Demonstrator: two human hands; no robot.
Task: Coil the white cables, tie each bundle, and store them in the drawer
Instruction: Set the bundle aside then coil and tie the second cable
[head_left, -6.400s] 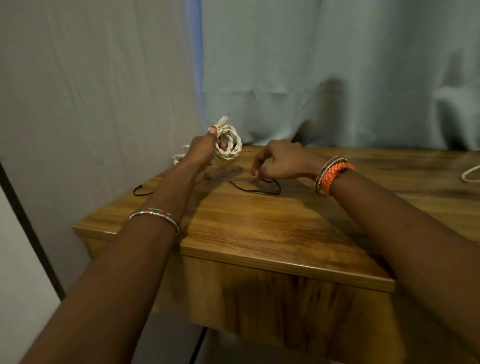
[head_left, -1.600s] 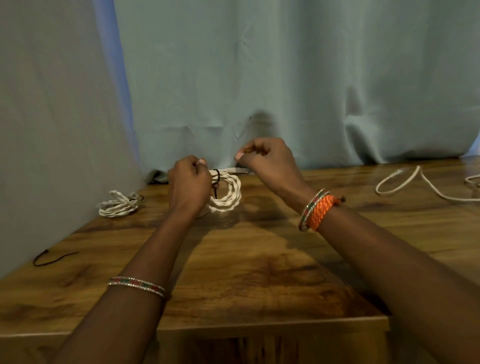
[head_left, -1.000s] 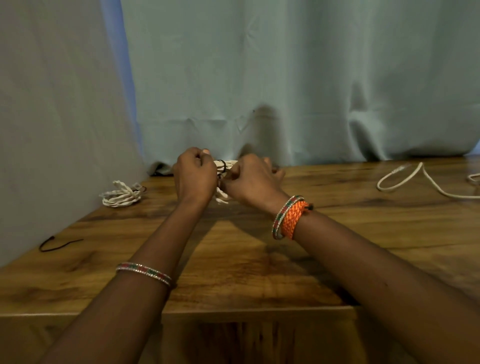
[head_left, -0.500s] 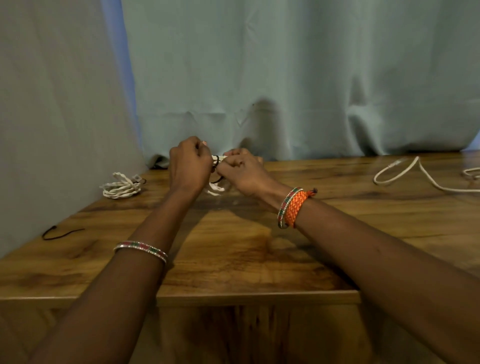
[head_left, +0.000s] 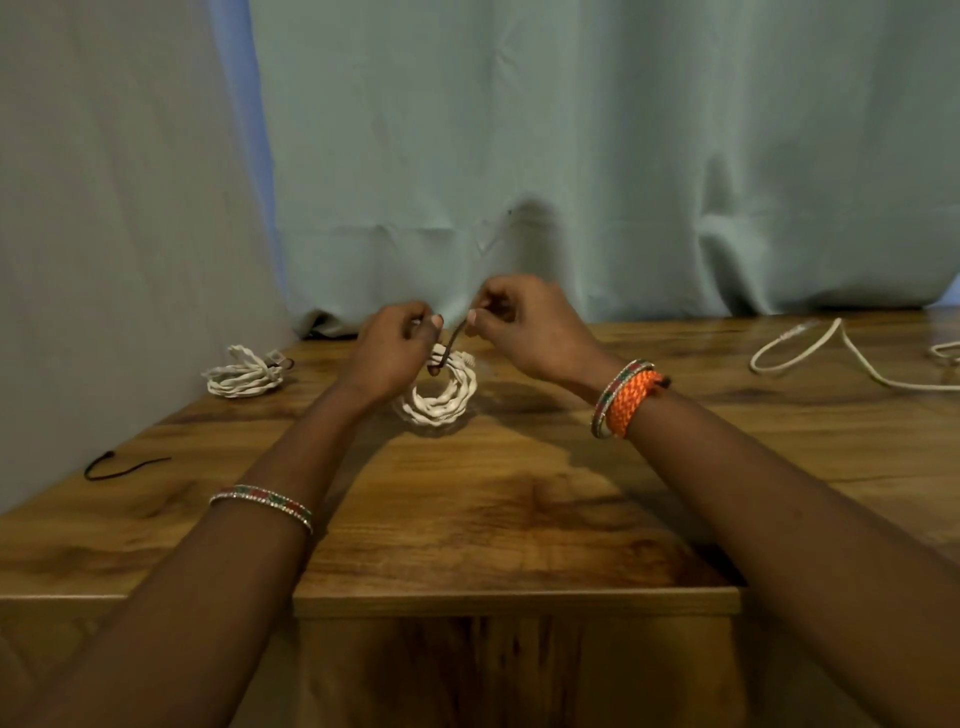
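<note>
- Your left hand (head_left: 387, 348) and right hand (head_left: 524, 325) meet over the wooden tabletop (head_left: 519, 499), each grip pressed together, finger and thumb, on the dark tie (head_left: 451, 347).
- The tie runs taut from your right grip down and leftward, looping round the upper edge of the coiled white cable (head_left: 441, 397) just below both grips.
- Your left grip is closed tight near the loop, fingers curled; exactly which strand end it holds you cannot tell, as the knuckles hide it.
- The coil rests on the tabletop, directly beneath your hands, its lower rim clear of them.
- Well to the left of your left grip lies a second white bundle (head_left: 244, 375), already wound, with a dark tie showing at its right side.
- Nearer you on that same side, a loose black tie (head_left: 122, 466) lies flat.
- Far to the right of your right grip, an uncoiled white cable (head_left: 836, 358) trails across the tabletop.
- A pale curtain (head_left: 571, 156) hangs behind.
</note>
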